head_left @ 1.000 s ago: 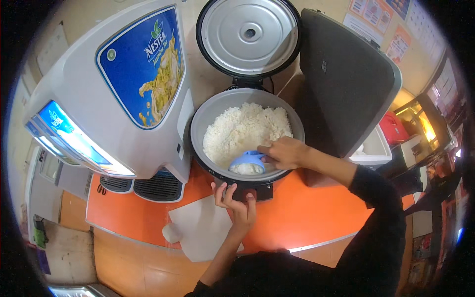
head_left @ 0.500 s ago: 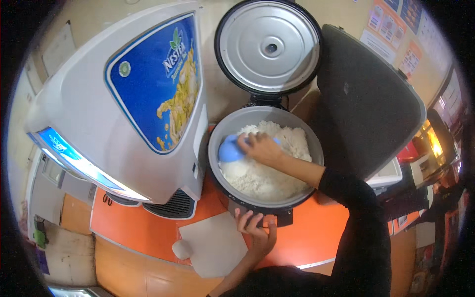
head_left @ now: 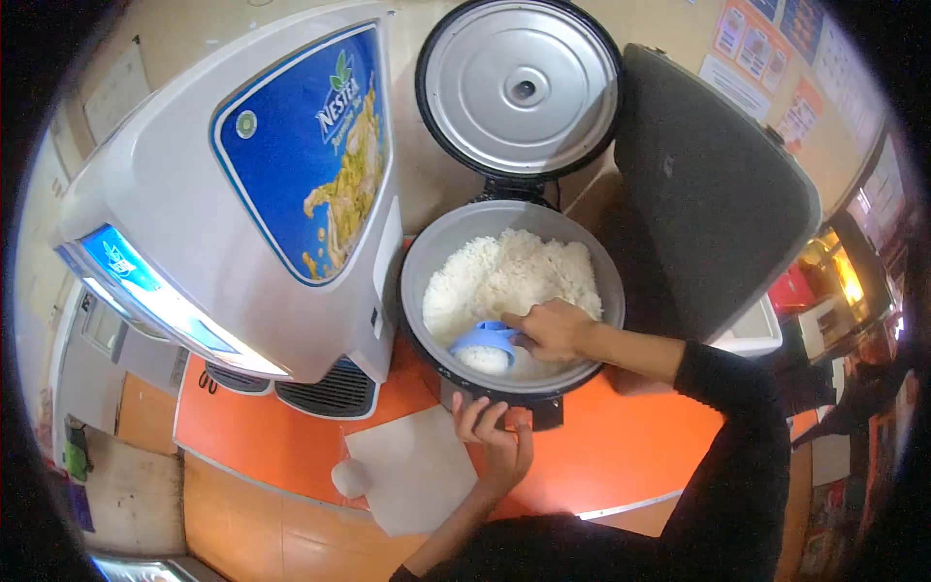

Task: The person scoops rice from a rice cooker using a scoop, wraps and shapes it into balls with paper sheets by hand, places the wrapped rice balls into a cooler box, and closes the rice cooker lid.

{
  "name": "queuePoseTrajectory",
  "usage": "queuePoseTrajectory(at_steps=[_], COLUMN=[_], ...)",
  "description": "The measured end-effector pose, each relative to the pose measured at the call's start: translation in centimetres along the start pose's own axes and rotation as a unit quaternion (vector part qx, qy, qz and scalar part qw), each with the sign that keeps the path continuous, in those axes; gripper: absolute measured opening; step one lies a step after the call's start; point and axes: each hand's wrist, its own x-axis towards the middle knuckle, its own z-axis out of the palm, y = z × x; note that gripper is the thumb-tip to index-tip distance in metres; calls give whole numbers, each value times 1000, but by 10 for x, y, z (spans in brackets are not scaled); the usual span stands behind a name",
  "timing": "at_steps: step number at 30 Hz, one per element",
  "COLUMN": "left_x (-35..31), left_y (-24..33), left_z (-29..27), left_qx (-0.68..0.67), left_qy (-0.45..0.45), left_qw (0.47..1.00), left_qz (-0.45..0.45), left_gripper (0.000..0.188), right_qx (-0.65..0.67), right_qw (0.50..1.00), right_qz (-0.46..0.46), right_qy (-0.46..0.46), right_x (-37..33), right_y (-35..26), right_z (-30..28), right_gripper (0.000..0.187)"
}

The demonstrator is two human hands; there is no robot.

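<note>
A large rice cooker (head_left: 414, 335) stands with its lid (head_left: 524, 58) raised, its grey inner pot (head_left: 419, 260) holding white cooked rice (head_left: 529, 262). Inside the pot, near its front wall, my right hand (head_left: 553, 330) is closed on the handle of a blue scoop (head_left: 490, 338). White rice shows in the scoop's bowl. My left hand (head_left: 495, 436) rests against the cooker's lower front, fingers apart and lightly bent, next to a small orange part. Steam or glare softens the rice near the right hand.
A tall white drink dispenser (head_left: 155, 184) with a drip tray (head_left: 335, 388) stands close on the left. A dark grey upright panel (head_left: 708, 204) flanks the cooker on the right. On the orange counter (head_left: 601, 446) lies a pale flat sheet (head_left: 412, 475) with a small white round piece (head_left: 350, 478).
My right hand and the blue scoop have moved from the pot's left side toward its front, and rice now shows in the scoop. My left hand stays at the cooker's front.
</note>
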Motion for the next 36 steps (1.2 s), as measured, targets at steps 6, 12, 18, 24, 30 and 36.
queuePoseTrajectory(at_steps=[6, 12, 18, 24, 30, 36], left_x=[-1, -3, -23, -105, -157, -155], left_y=[1, 4, -29, -116, -158, -155], left_z=[-3, -8, -54, -178, -233, -234], left_qx=[-13, 0, -5, 94, 102, 186], left_qy=[5, -7, 19, -258, -294, -351], left_qw=[1000, 1000, 1000, 943, 919, 881], left_qz=[0, 1, -2, -187, -241, -256], left_gripper=[41, 43, 43, 36, 78, 97], right_qx=[-21, 38, 351, 479, 712, 414], right_qw=[999, 997, 917, 850, 638, 868], right_qz=[-38, 27, 155, 215, 221, 250], right_qy=[5, -66, -107, -48, -193, -113], right_x=[-47, -53, -64, -95, -61, 7], right_y=[16, 3, 55, -68, -170, -202], right_z=[-6, -15, -45, -40, 103, 278], right_gripper=[36, 44, 48, 38, 22, 23])
